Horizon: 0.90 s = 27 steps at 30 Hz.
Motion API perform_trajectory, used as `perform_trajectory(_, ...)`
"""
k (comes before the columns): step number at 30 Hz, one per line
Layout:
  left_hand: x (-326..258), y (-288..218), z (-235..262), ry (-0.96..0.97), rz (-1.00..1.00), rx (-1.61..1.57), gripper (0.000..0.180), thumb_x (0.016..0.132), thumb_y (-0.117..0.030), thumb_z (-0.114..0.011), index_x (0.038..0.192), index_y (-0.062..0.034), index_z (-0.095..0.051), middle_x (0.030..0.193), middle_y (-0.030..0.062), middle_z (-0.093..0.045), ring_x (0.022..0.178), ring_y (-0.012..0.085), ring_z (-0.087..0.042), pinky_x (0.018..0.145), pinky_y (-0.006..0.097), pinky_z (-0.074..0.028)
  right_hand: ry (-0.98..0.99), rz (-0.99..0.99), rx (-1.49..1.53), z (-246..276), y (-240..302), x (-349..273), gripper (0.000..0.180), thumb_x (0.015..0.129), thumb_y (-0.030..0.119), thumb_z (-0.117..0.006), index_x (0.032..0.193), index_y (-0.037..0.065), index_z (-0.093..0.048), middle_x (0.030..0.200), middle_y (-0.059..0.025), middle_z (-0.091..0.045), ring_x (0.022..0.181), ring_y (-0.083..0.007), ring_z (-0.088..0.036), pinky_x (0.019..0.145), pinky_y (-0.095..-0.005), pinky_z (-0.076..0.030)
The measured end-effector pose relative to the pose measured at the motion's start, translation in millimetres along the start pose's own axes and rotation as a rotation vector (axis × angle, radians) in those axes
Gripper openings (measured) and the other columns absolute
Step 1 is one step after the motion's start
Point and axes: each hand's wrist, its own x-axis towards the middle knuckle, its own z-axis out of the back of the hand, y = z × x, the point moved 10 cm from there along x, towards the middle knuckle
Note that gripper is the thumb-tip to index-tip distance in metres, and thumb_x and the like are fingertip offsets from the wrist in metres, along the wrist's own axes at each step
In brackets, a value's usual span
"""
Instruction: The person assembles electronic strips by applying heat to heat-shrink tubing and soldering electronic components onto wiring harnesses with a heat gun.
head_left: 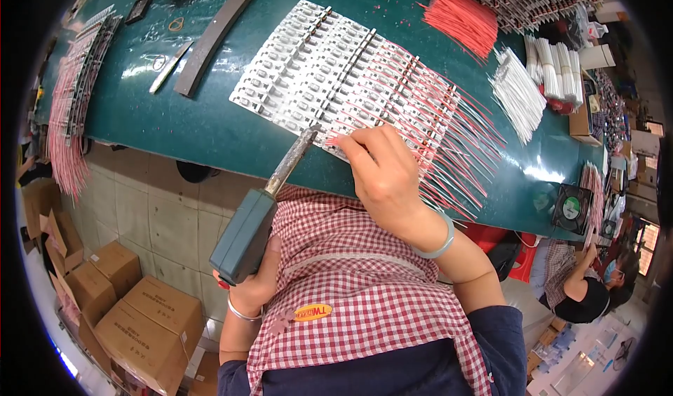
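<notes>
Along the near edge of the green table [154,126], the left hand [262,278] was wrapped round the handle of a soldering iron [245,231], most of its fingers hidden behind the body. The right hand [385,178] pinched a small red wire end [335,141] between thumb and forefinger; how many strands it gripped could not be told. With the metal tip [298,152] so near those fingertips, a slip of either hand could have burned skin, if the metal was hot. The right wrist might also have snagged the loose wires [459,159] just beside it and tugged some free. The sheet of white boards [280,66] lay flat on the table, mostly beyond both hands, its near edge by the metal tip and the right fingertips.
</notes>
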Motion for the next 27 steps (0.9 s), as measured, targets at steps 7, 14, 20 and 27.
perform_trajectory(7, -2.1, -3.6, 2.2, 0.0, -0.032, 0.078, 0.03, 0.084, -0.002, -0.077, 0.112, 0.0048, -0.066, 0.096, 0.0075, -0.069, 0.075, 0.0119, -0.062, 0.064, 0.026, -0.051, -0.032, -0.036, 0.035, -0.6, 4.4, -3.6, 0.026, 0.071, -0.007, -0.067, 0.096, 0.0, -0.07, 0.085, -0.0083, -0.061, 0.075, -0.0242, -0.058, 0.061, -0.0353, -0.049)
perform_trajectory(14, 6.3, -13.3, 0.7, -0.065, -0.035, 0.086, 0.019, 0.076, -0.002, -0.077, 0.094, 0.0025, -0.072, 0.083, 0.0114, -0.072, 0.066, 0.02, -0.069, 0.062, 0.028, -0.053, 0.059, -0.025, -0.011, -9.8, 5.7, -5.1, 0.024, 0.075, 0.003, -0.066, 0.099, -0.004, -0.068, 0.091, -0.0094, -0.058, 0.083, -0.0242, -0.056, 0.068, -0.0345, -0.049)
perform_trajectory(20, 8.4, -10.0, -3.9, -0.034, -0.007, 0.051, 0.02, 0.076, 0.001, -0.074, 0.095, 0.0039, -0.07, 0.085, 0.0122, -0.069, 0.068, 0.0208, -0.066, 0.063, 0.028, -0.052, 0.053, -0.012, -0.035, -11.0, 6.0, -3.5, 0.024, 0.074, 0.003, -0.066, 0.097, -0.005, -0.068, 0.089, -0.0097, -0.057, 0.081, -0.0243, -0.055, 0.067, -0.0348, -0.049)
perform_trajectory(27, -0.7, -3.7, -2.1, 0.001, -0.019, 0.093, 0.025, 0.081, 0.0, -0.075, 0.105, 0.0034, -0.068, 0.087, 0.0085, -0.068, 0.07, 0.0151, -0.063, 0.062, 0.027, -0.051, 0.032, -0.054, -0.038, -7.4, 5.9, -0.3, 0.026, 0.072, -0.004, -0.064, 0.098, -0.001, -0.07, 0.087, -0.0085, -0.06, 0.078, -0.0241, -0.058, 0.064, -0.0347, -0.049)
